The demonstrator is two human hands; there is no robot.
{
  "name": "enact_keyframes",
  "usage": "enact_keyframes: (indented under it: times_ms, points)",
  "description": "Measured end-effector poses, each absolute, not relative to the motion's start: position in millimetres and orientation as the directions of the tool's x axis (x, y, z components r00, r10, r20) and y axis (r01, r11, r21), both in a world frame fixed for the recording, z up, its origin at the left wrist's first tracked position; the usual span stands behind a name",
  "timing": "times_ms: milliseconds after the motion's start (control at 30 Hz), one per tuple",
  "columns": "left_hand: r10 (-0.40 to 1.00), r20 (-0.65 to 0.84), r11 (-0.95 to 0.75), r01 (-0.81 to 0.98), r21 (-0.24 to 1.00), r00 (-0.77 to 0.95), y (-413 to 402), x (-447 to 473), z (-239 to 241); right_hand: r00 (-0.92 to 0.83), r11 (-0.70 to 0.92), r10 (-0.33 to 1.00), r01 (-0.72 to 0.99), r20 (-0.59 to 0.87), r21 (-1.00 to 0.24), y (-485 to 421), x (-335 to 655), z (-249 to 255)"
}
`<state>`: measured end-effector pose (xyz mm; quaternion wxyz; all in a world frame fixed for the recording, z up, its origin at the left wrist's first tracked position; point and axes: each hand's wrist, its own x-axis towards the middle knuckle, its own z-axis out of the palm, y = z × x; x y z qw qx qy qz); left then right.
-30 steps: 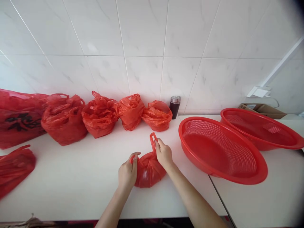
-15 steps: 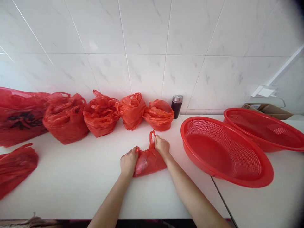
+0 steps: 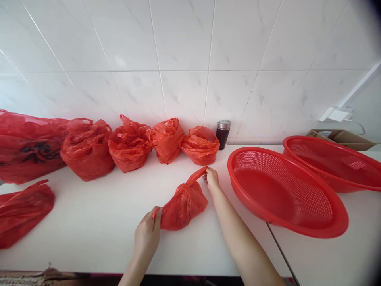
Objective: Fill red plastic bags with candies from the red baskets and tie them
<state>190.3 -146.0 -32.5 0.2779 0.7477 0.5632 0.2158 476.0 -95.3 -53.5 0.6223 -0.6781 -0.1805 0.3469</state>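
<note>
A small red plastic bag (image 3: 183,204) lies on the white counter (image 3: 98,222) in front of me, stretched between my two hands. My left hand (image 3: 147,235) pinches one of its handles at the near left. My right hand (image 3: 212,178) grips the other handle, drawn taut up and to the right, close to the rim of the nearer red colander basket (image 3: 282,190). The bag's body bulges; what is inside is hidden.
Several filled red bags (image 3: 131,143) line the tiled wall, with a larger printed one (image 3: 26,145) and another bag (image 3: 24,208) at the left. A dark jar with a metal lid (image 3: 222,134) stands by the wall. A second red basket (image 3: 333,163) and a cardboard box (image 3: 339,137) sit at the right.
My hands have drawn apart: the left came back toward me, the right went up and right, and the bag's handles are pulled out taut between them.
</note>
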Motion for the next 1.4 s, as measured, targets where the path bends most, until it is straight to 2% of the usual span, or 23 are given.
enact_keyframes:
  times_ms: [167,267,300,367,433,467,500,567,600,667,733,800,833,900,967,1100,1300,1400]
  points:
    - [0.964,-0.078,-0.058,0.485,0.872,0.254,-154,185,-34,0.615,-0.094,0.697,-0.430,-0.368,-0.898,-97,469,-42]
    - [0.956,-0.149,0.050,0.358,0.932,0.253,-152,181,-34,0.566,-0.022,0.747,-0.502,-0.348,-0.865,-102,461,-27]
    - [0.968,-0.132,0.054,0.335,0.941,0.215,-151,180,-33,0.551,0.008,0.769,-0.516,-0.325,-0.857,-104,456,-21]
    - [0.996,0.057,-0.075,0.345,0.935,0.064,-150,183,-24,0.518,0.071,0.816,-0.532,-0.258,-0.844,-109,444,-5]
    - [0.926,0.378,-0.336,0.450,0.827,-0.005,-151,192,-12,0.474,0.126,0.863,-0.536,-0.174,-0.834,-115,427,13]
    - [0.866,0.495,-0.457,0.503,0.734,0.065,-151,199,-5,0.447,0.148,0.885,-0.537,-0.131,-0.831,-118,418,22]
    - [0.823,0.537,-0.545,0.528,0.652,0.186,-151,208,1,0.419,0.167,0.904,-0.535,-0.089,-0.828,-121,410,32]
    - [0.807,0.417,-0.588,0.510,0.628,0.418,-148,223,8,0.383,0.208,0.924,-0.536,-0.016,-0.818,-127,399,47]
    - [0.818,0.323,-0.554,0.498,0.667,0.477,-145,230,10,0.383,0.240,0.924,-0.533,0.021,-0.811,-130,397,52]
    - [0.853,0.177,-0.432,0.476,0.766,0.490,-136,236,12,0.426,0.314,0.898,-0.450,0.109,-0.836,-137,398,54]
    - [0.877,0.117,-0.336,0.421,0.843,0.466,-128,235,14,0.474,0.324,0.860,-0.223,0.188,-0.919,-145,404,47]
    - [0.884,0.090,-0.270,0.344,0.899,0.459,-124,232,17,0.445,0.205,0.876,0.008,0.187,-0.979,-155,408,33]
    - [0.882,0.068,-0.221,0.281,0.934,0.466,-123,230,19,0.393,0.139,0.907,0.056,0.150,-0.989,-159,408,25]
    - [0.867,0.016,-0.091,0.127,0.988,0.498,-124,229,21,0.251,0.081,0.964,0.021,0.084,-0.996,-166,405,11]
    - [0.856,-0.032,0.045,-0.013,0.999,0.517,-125,230,20,0.193,0.108,0.976,-0.052,0.096,-0.993,-170,399,5]
    - [0.911,-0.023,0.063,-0.083,0.995,0.411,-126,233,5,0.312,0.206,0.931,-0.019,0.190,-0.978,-171,391,13]
    - [0.962,0.020,-0.004,-0.059,0.998,0.273,-132,237,-9,0.428,0.247,0.844,0.221,0.322,-0.943,-172,384,27]
    - [0.974,0.048,-0.035,-0.061,0.998,0.220,-138,241,-7,0.466,0.250,0.834,0.161,0.297,-0.955,-172,376,22]
